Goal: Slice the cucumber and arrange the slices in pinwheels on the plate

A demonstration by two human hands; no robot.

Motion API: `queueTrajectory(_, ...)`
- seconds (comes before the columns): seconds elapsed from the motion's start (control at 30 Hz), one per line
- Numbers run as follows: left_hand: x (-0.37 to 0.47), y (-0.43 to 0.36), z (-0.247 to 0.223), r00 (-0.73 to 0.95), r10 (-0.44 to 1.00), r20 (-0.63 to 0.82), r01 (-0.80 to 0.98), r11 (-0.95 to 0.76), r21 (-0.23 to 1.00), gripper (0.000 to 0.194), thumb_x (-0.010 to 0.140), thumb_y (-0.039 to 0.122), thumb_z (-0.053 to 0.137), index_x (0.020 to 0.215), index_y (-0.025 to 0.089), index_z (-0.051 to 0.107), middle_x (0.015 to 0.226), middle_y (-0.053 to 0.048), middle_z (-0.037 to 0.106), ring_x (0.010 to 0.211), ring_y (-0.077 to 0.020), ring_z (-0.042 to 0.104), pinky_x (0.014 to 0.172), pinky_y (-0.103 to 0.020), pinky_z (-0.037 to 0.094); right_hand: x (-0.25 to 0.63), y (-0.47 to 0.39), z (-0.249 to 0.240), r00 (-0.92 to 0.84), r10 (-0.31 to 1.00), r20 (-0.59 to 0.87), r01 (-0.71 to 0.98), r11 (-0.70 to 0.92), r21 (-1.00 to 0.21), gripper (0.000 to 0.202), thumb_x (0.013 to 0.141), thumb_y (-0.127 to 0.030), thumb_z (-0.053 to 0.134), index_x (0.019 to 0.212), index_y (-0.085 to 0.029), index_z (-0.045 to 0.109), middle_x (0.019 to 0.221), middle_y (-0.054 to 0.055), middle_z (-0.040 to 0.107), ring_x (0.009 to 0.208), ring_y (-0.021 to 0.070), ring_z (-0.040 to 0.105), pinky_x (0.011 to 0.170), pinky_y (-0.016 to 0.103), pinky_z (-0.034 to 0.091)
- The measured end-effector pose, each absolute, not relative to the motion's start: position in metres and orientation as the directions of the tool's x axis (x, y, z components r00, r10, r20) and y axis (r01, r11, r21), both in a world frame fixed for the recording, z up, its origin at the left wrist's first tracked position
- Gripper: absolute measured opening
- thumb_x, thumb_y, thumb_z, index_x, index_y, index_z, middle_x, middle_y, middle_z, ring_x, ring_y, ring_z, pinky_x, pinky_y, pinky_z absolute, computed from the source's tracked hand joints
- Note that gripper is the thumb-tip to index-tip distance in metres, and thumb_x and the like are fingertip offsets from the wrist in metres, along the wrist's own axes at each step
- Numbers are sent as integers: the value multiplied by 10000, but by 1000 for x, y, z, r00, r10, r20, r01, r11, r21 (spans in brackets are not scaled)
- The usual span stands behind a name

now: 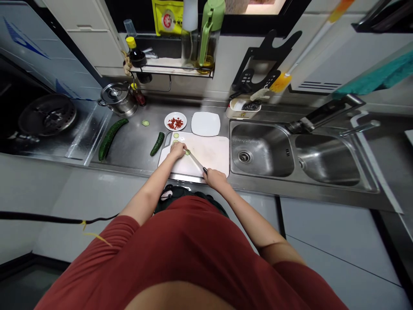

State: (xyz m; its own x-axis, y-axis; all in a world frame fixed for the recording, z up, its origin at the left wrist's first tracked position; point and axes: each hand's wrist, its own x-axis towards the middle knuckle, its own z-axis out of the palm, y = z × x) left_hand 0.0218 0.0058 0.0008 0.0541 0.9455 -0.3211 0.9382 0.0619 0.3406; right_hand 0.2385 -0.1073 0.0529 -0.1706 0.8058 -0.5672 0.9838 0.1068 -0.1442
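Note:
In my right hand (215, 177) is a kitchen knife (196, 162), its fingers wrapped round the black handle. The blade slants up and left over a white cutting board (213, 150). At the knife's tip is a thin cucumber slice (187, 152), with the fingertips of my left hand (178, 149) closed at its edge. More pale green slices (176, 135) lie on the board just beyond my left hand. A short piece of cucumber (157, 144) rests on the steel counter left of the board.
Behind the board stand a plate of chopped red pieces (175, 115) and a white square plate (205, 124). A whole cucumber (111, 137) and a lidded pot (118, 100) are at the left. A double sink (263, 148) adjoins the board's right side.

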Motion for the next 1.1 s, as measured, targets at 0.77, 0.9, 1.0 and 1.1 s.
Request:
queueTrajectory(0.77,21,8,-2,45,945,-323,939,70,336,233,745,257,699,974,234,736,1037,-71,675,1103,-237,548,949,-317,437,256,-126,57,-162,810,-564,985,95,-146,440,983,-435,361,1160,-132,628,1096,187,687,1050,278,653,849,349,462)
queueTrajectory(0.9,21,9,-3,49,946,-320,940,64,334,230,745,253,694,971,238,736,1033,-70,678,1107,-240,547,946,-319,437,258,-127,56,-161,808,-567,985,98,-139,434,978,-435,373,1157,-133,627,1090,184,690,1047,279,655,846,351,467)
queueTrajectory(1.0,21,10,-4,47,943,-331,937,73,343,231,741,260,702,969,237,734,1043,-70,675,1107,-236,542,956,-317,429,255,-124,54,-160,806,-570,986,98,-138,442,978,-443,370,1165,-135,626,1098,185,688,1049,279,654,848,353,468)
queueTrajectory(1.1,21,10,-4,43,938,-343,935,83,346,243,736,252,702,978,236,729,1047,-68,671,1102,-226,539,957,-310,426,250,-120,52,-170,814,-555,984,106,-145,447,980,-444,363,1156,-134,632,1089,182,691,1046,282,655,841,353,473)
